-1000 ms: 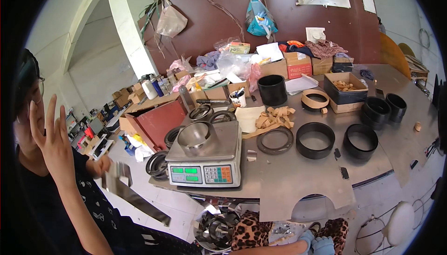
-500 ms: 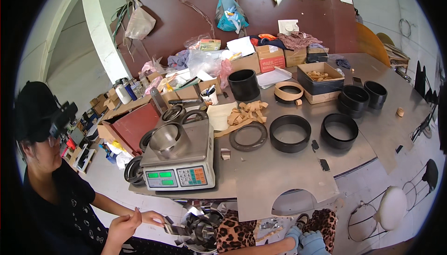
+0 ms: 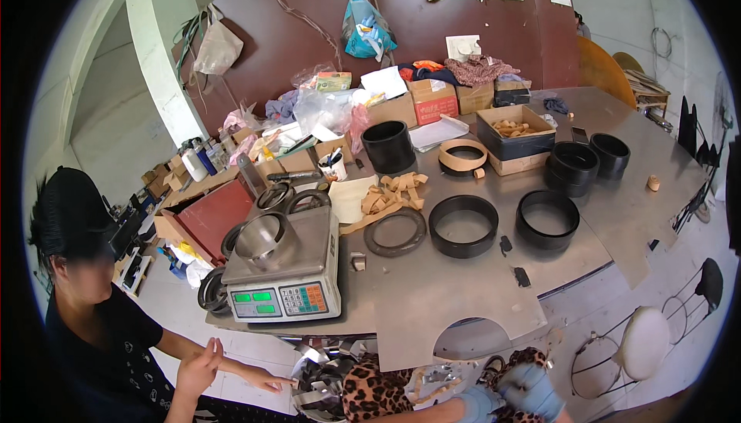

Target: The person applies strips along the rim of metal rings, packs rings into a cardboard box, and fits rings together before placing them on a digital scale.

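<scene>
- Head view: red carton at the worktop's back.
- Open box holds tan pieces.
- Gloved hands sit apart at the lower edge; their grip is unclear.
- Steel bowl rests on the scale.

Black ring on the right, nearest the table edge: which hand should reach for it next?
Probably the right. The right hand, gloved, sits below the table edge almost straight under that black ring. The left hand lies lower and farther left. Neither touches it.
</scene>
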### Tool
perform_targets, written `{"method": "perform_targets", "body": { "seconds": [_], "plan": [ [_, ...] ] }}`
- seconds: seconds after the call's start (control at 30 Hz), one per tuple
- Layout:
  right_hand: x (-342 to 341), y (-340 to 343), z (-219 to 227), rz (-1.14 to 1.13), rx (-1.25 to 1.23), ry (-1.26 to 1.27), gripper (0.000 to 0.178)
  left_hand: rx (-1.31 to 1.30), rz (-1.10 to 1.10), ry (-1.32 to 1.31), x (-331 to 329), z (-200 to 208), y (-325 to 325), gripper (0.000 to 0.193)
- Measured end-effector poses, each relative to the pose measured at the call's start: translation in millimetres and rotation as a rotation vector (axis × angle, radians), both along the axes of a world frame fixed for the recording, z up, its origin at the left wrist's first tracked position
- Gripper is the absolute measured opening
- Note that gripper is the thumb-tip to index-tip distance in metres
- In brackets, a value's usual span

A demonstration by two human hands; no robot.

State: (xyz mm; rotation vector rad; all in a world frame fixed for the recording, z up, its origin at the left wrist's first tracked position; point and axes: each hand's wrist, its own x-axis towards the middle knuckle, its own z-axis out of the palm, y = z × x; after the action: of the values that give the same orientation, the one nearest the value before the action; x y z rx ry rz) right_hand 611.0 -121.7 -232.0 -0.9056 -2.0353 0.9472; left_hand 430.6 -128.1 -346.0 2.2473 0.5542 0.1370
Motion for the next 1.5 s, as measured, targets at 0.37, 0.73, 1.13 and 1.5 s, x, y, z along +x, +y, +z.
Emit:
{"method": "perform_targets", "body": {
  "seconds": [0.37, 0.73, 1.13, 1.5],
  "plan": [
    [16, 222, -45, -0.669, 0.068, 0.283, 0.007, 0.785, 1.161, 0.346, -184, 156, 199, 0.059],
    [11, 220, -51, -0.913, 0.399, 0.095, 0.007, 0.729, 1.064, 0.647, -182, 139, 242, 0.026],
    [15, 222, -52, -0.880, 0.281, 0.030, 0.013, 0.710, 0.965, 0.159, -159, 238, 84, 0.036],
    [22, 229, -76, -0.967, 0.416, 0.054, 0.016, 1.258, 1.456, 0.491, -342, 312, 13, 0.032]
  ]
}}
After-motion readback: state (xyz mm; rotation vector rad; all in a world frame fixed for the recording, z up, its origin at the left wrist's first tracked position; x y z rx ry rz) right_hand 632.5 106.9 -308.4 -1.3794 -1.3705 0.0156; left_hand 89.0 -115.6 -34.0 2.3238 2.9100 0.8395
